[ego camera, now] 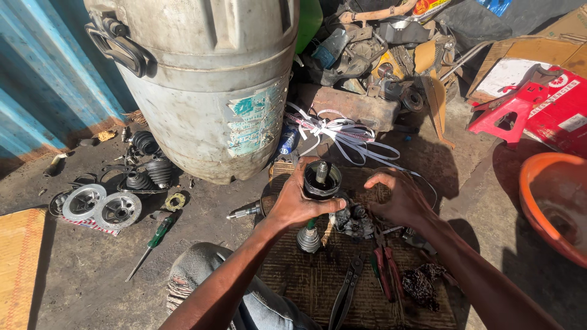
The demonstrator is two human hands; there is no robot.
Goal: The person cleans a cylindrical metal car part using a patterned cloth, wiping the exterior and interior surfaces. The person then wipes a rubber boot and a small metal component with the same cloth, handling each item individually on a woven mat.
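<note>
Head view showed the person seated on a woven mat (318, 287), working over a CV joint (322, 180) held upright above it. Their left hand (298, 205) was clenched around the dark outer housing of the joint, thumb across its front, with the splined stub of the shaft standing up in the middle of the cup and a rubber boot (309, 238) showing below the fist. Their right hand (400, 198) was released, fingers curved and empty, hovering just beside the joint without touching it. Pliers (346, 293) and red-handled cutters (386, 272) lay on the mat near the right forearm, with small dark parts (354, 223) between the hands. Behind stood a large grey drum (208, 79), white strapping (339, 131) trailing beside it; rubber boots (150, 171), two metal discs (101, 206) and a green-handled screwdriver (153, 239) lay well apart on the concrete to the left.

To handle this well, the left grip probably needed to stay firm and level so the cup kept upright, while the free hand came in squarely from the side rather than knocking the shaft askew.
</note>
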